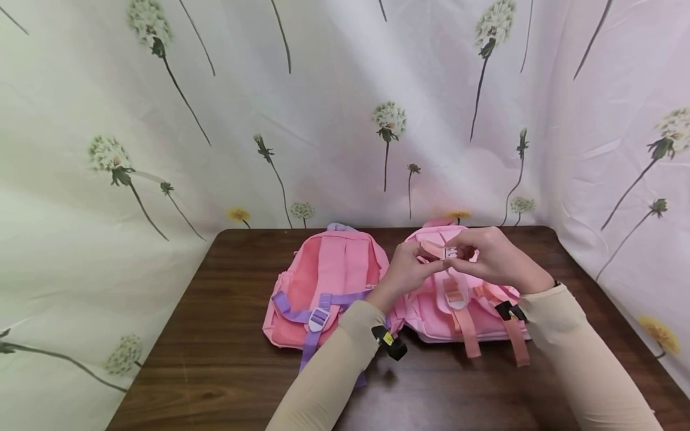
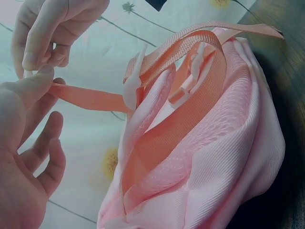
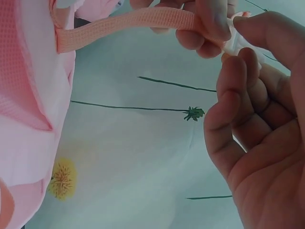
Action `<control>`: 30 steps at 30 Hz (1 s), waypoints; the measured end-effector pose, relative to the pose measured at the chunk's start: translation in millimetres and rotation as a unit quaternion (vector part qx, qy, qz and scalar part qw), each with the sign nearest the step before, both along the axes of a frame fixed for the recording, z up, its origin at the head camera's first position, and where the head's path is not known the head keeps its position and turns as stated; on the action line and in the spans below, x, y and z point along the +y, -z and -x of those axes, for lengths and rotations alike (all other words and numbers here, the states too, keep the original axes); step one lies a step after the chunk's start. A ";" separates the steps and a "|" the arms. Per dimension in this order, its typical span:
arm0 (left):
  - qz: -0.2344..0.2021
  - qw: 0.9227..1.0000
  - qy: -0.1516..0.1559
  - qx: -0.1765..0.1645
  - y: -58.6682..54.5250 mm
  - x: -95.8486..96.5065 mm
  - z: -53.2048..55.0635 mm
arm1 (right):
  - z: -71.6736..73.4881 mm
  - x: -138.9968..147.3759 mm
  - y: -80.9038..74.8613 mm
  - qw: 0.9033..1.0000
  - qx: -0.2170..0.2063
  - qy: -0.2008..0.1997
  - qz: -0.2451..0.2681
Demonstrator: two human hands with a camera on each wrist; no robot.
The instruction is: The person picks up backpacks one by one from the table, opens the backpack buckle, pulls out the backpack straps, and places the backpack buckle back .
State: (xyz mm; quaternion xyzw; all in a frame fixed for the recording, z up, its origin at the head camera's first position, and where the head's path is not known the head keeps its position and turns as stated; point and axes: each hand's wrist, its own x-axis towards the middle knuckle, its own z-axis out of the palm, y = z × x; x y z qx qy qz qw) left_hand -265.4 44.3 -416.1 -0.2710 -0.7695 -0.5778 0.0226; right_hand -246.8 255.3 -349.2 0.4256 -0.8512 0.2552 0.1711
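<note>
Above the light pink backpack [image 1: 426,320], both hands meet at a small white buckle [image 1: 450,253]. My left hand [image 1: 406,267] pinches the peach-orange strap [image 2: 93,98] right where it joins the buckle. From the other side, my right hand [image 1: 493,258] pinches the buckle between thumb and fingers. Fingertips cover much of the buckle in both wrist views. The strap [image 3: 128,24] runs taut from the backpack to the fingers. Lower on the backpack, another white buckle [image 1: 457,301] sits on a strap with its tail hanging down the front.
A darker pink backpack [image 1: 344,263] with purple straps [image 1: 293,311] lies left of the light pink one. Both are on a dark wooden table [image 1: 215,335]. Behind the table hangs a dandelion-print cloth [image 1: 334,120]. Each wrist wears a black camera band.
</note>
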 end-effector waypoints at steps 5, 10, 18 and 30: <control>-0.009 1.000 -0.006 0.007 -0.9 -1.2 -1.7 | 0.3 0.0 0.9 1.000 0.005 -0.010 0.005; -0.020 1.000 -0.012 0.003 -0.6 -1.1 -2.3 | 0.1 -0.4 1.7 1.000 0.012 -0.019 0.009; -0.018 1.000 -0.015 0.011 -1.4 -0.6 -0.2 | 1.2 0.3 0.9 1.000 0.011 -0.010 0.003; -0.010 1.000 -0.009 0.007 2.7 -0.4 2.0 | -0.3 0.9 1.1 1.000 0.014 -0.010 0.010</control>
